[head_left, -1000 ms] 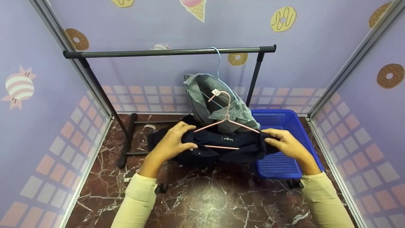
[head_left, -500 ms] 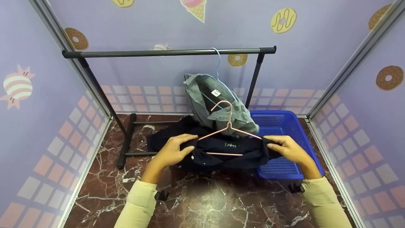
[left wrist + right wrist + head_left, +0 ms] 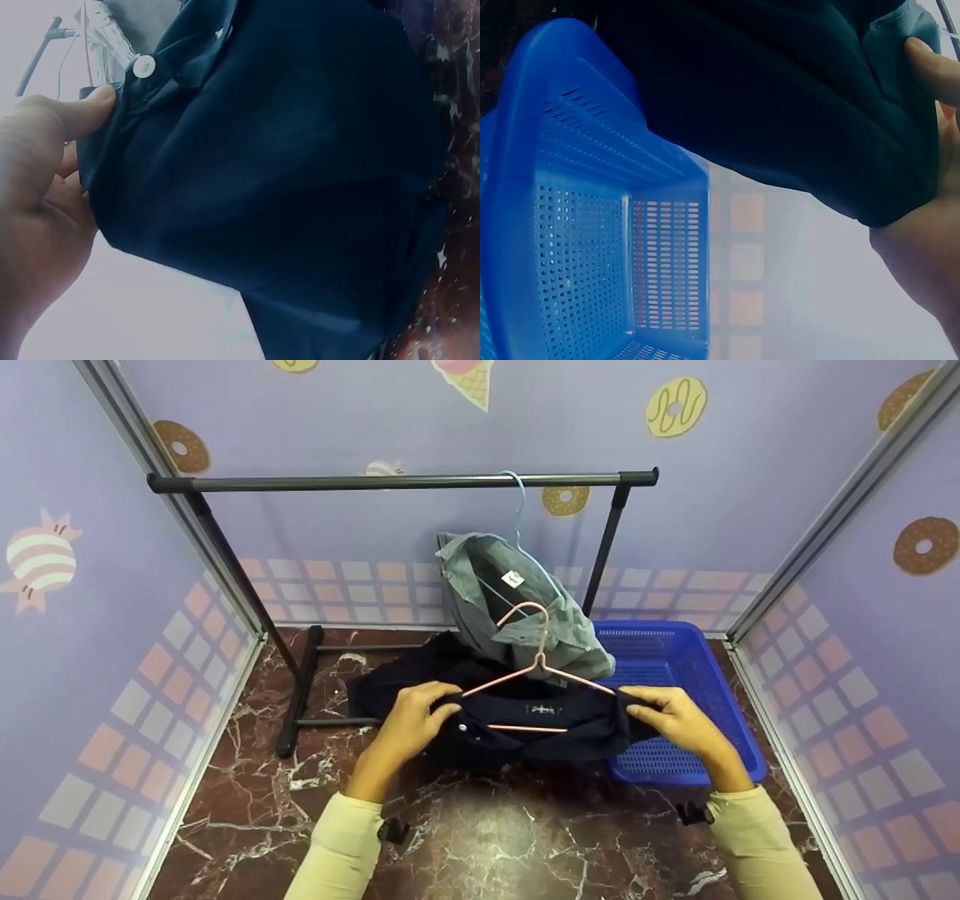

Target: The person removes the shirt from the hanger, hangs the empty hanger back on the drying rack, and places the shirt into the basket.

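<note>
A dark navy shirt (image 3: 480,742) with white buttons is held up by its shoulders between both hands. Inside its open collar sits a pink hanger (image 3: 541,660), the hook standing up above the neckline. My left hand (image 3: 416,720) pinches the left shoulder, thumb on the near side; in the left wrist view the thumb presses the navy cloth (image 3: 262,150) beside a white button. My right hand (image 3: 679,724) pinches the other shoulder, and the right wrist view shows its thumb on the fabric (image 3: 795,105). The hanger's arm ends are hidden by cloth and fingers.
Behind the shirt, a grey-green shirt (image 3: 480,607) hangs by a light blue hanger (image 3: 519,510) from the black rack's bar (image 3: 337,484). A blue plastic basket (image 3: 701,660) stands on the marbled floor (image 3: 495,840) at the right. Patterned panels (image 3: 862,622) enclose the sides and back.
Both hands have lowered the navy shirt and pink hanger slightly toward me, uncovering the grey-green shirt's label. Over the last half second they have shifted only a little to the left.
</note>
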A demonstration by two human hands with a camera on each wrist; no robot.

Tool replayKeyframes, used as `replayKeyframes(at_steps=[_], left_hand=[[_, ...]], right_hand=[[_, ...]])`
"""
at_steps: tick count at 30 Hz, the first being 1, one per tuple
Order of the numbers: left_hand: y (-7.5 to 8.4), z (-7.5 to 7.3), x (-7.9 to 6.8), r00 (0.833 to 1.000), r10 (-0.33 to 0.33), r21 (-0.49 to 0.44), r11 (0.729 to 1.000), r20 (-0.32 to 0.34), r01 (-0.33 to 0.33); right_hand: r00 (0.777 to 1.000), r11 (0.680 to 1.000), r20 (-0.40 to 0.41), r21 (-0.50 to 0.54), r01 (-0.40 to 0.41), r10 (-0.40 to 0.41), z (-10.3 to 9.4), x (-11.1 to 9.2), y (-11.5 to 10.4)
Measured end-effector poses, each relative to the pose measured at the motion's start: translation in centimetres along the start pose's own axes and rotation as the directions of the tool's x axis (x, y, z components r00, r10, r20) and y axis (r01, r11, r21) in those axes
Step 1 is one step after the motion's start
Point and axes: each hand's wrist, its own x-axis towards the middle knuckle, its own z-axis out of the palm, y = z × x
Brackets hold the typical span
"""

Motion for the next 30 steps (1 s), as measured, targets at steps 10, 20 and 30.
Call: replayKeyframes(at_steps=[10,20,30], left_hand=[[0.0,0.4,-0.4,0.998,0.013,-0.006,1.0,-0.054,-0.013],[0.2,0.5,-0.6,0.995,0.014,0.007,1.0,-0.095,-0.014],[1.0,-0.4,-0.1,0.996,0.032,0.012,0.999,-0.088,-0.031]], right_hand=[[0.999,1.0,0.04,-0.019,-0.016,0.017,0.2,-0.4,0.3],[1.0,1.0,-0.008,-0.03,0.009,-0.009,1.0,-0.3,0.4],[0.998,0.997,-0.047,-0.073,0.037,-0.04,1.4,0.0,-0.2]])
